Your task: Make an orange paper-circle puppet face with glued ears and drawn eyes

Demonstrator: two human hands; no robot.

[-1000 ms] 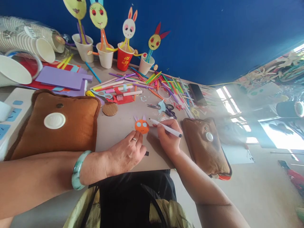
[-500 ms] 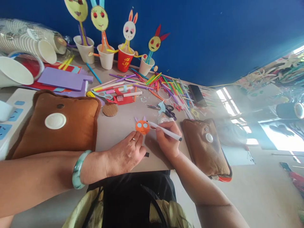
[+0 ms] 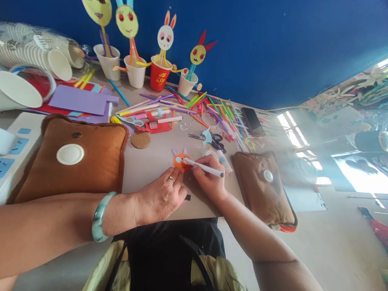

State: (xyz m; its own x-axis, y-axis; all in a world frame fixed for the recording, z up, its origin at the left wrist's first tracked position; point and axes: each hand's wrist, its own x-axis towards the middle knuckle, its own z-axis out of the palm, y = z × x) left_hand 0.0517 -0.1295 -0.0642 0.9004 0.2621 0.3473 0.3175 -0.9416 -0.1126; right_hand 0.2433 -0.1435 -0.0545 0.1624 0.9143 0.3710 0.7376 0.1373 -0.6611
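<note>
An orange paper face [image 3: 176, 163] with light purple ears and light blue eyes lies flat on the table. My left hand [image 3: 162, 194], with a ring and a green bangle, holds its lower edge down, fingers bent together. In my right hand [image 3: 212, 180] a white marker pen [image 3: 209, 169] is pinched. The pen's tip is at the face's right eye, which the pen and fingers partly cover. A small black strip [image 3: 188, 197] lies beside my left thumb. Just beyond my right hand is a white glue bottle [image 3: 223, 160].
Scissors [image 3: 216, 142], a brown cardboard disc [image 3: 140, 140] and many coloured sticks [image 3: 157, 101] lie behind. Cup puppets [image 3: 188, 83] line the blue wall. Brown cushioned pouches flank the work, one left [image 3: 100, 161], one right [image 3: 257, 190]. Purple paper [image 3: 80, 99] and stacked cups [image 3: 36, 56] are far left.
My right hand has shifted slightly left, bringing the pen tip from the face's upper right edge onto its right eye. The glue bottle shows more now. My left hand stays put.
</note>
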